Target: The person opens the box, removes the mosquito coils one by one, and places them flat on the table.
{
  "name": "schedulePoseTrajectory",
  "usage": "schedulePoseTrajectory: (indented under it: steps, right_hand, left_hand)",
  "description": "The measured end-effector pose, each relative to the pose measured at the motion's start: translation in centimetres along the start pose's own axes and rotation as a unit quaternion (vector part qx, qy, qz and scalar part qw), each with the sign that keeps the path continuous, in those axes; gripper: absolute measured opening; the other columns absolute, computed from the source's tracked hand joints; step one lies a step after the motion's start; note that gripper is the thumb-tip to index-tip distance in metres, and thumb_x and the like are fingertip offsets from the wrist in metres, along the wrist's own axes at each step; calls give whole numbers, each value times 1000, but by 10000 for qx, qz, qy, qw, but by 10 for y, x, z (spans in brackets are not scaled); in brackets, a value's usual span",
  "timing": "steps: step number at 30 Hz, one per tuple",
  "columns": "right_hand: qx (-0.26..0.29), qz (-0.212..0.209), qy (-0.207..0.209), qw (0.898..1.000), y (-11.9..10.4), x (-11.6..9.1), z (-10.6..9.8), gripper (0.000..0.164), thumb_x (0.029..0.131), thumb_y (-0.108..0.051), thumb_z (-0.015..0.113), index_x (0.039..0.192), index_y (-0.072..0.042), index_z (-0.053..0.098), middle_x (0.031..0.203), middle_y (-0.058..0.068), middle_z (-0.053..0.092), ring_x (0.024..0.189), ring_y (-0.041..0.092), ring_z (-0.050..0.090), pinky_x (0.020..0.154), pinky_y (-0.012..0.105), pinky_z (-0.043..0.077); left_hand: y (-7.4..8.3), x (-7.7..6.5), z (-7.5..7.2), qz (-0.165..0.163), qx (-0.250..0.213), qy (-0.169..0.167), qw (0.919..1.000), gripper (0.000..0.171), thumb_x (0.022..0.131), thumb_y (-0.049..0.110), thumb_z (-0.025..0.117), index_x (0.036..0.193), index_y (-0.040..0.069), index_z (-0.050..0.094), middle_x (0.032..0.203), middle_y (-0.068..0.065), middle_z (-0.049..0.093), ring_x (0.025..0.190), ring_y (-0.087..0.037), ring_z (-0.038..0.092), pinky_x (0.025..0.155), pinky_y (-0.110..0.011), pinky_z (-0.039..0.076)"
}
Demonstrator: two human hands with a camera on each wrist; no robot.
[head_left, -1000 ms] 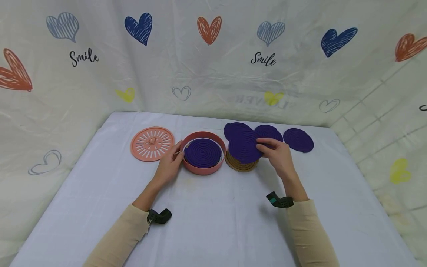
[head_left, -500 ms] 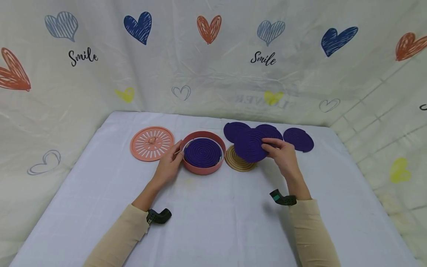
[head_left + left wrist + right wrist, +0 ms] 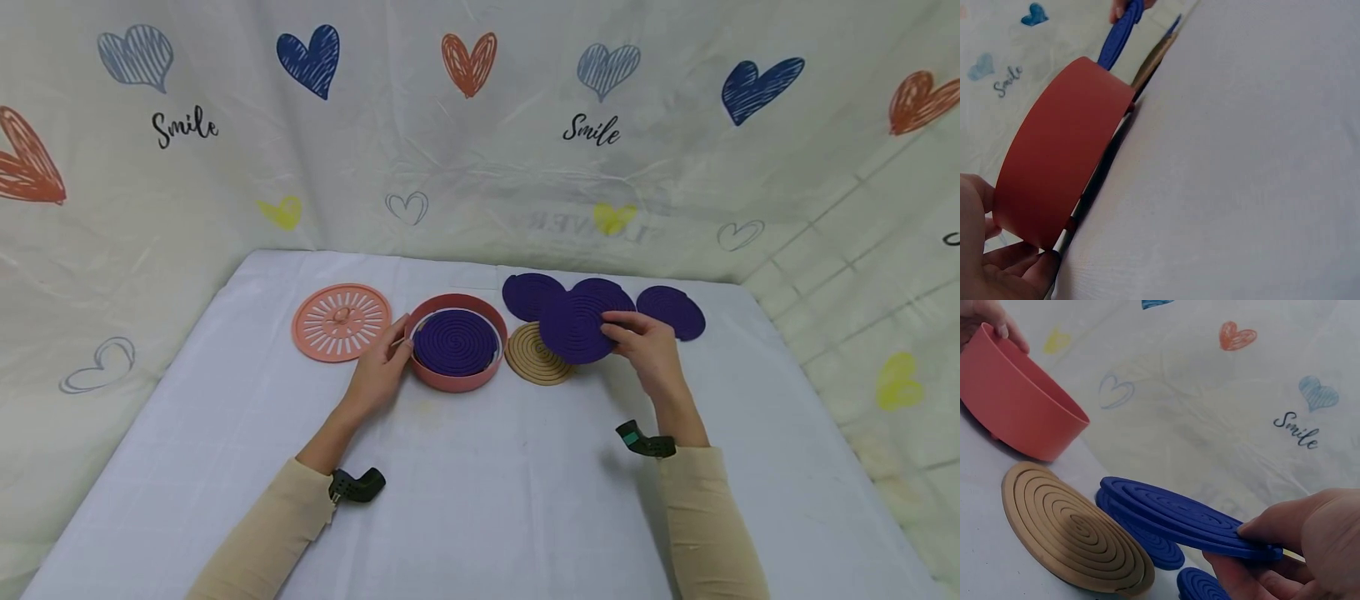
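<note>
A round, low-walled red mosquito coil holder [image 3: 459, 384] stands on the table with a purple mosquito coil [image 3: 455, 343] lying inside. My left hand [image 3: 379, 368] grips the left side of its wall; the left wrist view shows fingertips at the wall's lower edge. To the right, my right hand [image 3: 647, 346] pinches another purple mosquito coil [image 3: 572, 327] by its right edge, thumb on top and fingers below. That coil is raised above the table and partly covers a brown mosquito coil [image 3: 531, 360] beside the holder. In the right wrist view the held coil [image 3: 1179, 512] looks nearly edge-on.
Left of the holder lies a slotted orange-pink lid [image 3: 311, 337] with a small central loop. Behind and right of the held coil are more purple coils, at the back [image 3: 528, 293], behind the held one [image 3: 609, 292] and far right [image 3: 672, 312]. A printed curtain hangs behind the table.
My right hand has moved right with the purple mosquito coil, uncovering more of the brown coil. My left hand and the holder have stayed in place.
</note>
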State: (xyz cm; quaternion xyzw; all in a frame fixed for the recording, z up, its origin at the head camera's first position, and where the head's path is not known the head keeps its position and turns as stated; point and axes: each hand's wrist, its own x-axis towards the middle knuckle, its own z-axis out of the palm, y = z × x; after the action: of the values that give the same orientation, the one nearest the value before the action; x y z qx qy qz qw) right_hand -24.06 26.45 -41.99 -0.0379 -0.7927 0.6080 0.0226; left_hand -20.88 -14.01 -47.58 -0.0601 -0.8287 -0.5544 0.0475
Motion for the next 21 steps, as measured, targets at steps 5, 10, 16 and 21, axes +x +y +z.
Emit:
schedulePoseTrajectory:
  steps: [5,10,16,21]
  right_hand:
    - [-113,109,-34,9999,2,1,-4,42,93,-16,71,128,5,63,95,-18,66,81,-4,63,69,14,57]
    - [-59,228,-41,9997,0,0,-9,42,93,-13,71,129,7,62,93,-19,67,80,-4,63,68,14,58]
    - [-201,268,-39,9994,8,3,-17,44,94,-17,71,130,5,61,95,-20,66,81,-5,63,70,14,58]
    - [-147,290,-101,9994,11,2,-23,45,94,-16,70,131,7,60,99,-18,65,83,-5,63,70,14,58]
  left_hand:
    - [-1,0,0,53,-42,7,10000,52,104,23,51,155,14,40,152,-13,50,136,-28,54,114,-41,45]
    - [-1,1,-1,34,-13,-7,10000,52,104,23,51,155,16,40,152,-13,50,136,-28,54,113,-41,45]
    - [-2,0,0,-29,44,-22,10000,52,105,25,51,155,18,39,153,-11,49,136,-27,54,114,-41,45]
    - [-3,1,0,21,34,-14,10000,52,105,24,51,155,17,40,152,-12,50,136,-27,55,113,-41,45]
